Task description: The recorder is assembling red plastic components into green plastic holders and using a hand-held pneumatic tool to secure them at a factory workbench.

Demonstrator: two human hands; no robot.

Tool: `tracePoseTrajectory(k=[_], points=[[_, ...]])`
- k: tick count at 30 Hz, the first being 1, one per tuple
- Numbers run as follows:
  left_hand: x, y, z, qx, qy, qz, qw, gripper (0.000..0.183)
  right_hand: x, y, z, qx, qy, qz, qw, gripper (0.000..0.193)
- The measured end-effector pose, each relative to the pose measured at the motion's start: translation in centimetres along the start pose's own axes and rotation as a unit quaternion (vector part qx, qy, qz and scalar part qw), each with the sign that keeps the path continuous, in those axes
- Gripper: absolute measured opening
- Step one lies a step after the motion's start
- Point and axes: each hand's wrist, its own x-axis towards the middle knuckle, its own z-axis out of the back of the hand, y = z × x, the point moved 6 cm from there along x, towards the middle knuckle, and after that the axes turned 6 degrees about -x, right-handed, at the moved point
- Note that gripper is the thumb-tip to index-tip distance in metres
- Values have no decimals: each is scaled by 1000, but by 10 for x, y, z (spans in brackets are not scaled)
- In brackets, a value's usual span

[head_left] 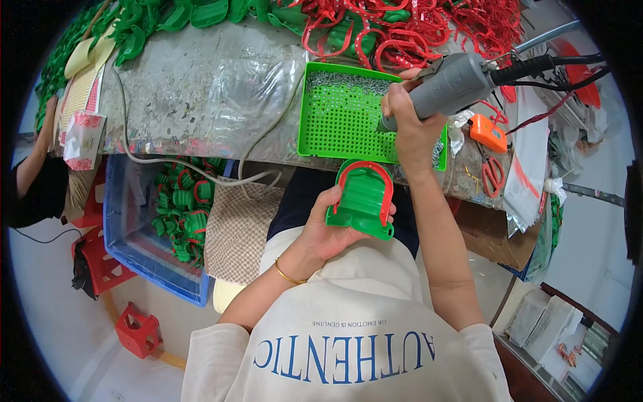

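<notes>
In my left hand (pixel 328 231) is a curved green plastic part (pixel 362 204) with a red U-shaped strip (pixel 387 181) lying along its rim. My fingers wrap round its sides, close to my lap. My right hand (pixel 412 127) grips a grey electric screwdriver (pixel 449 87), a thick body with black cables at its far end. Its tip points down over a bright green perforated tray (pixel 303 127). Small silvery screws (pixel 348 82) lie along the tray's far side, and a few more sit near its right corner.
Red strips (pixel 415 33) and green parts (pixel 207 12) are heaped along the table's far side. Right of the tray lie red-handled scissors (pixel 493 175) and an orange device (pixel 487 134). A blue bin (pixel 127 228) of assembled parts stands at left. Another person's arm (pixel 45 130) shows far left.
</notes>
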Motion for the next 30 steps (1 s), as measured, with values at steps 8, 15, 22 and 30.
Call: tracePoseTrajectory(k=[8,15,22,30], points=[[-1,-1,4,-18,7,-8,1000,73,-2,-2,4,-19,0,19,1000,19],[-1,-3,1,1,2,-9,1000,70,-1,7,3,-23,3,12,1000,22],[-1,-3,4,25,-32,-27,999,74,-22,68,7,48,21,-23,998,29],[-3,-1,5,-14,-25,-44,999,69,-67,76,18,27,91,-51,994,29]])
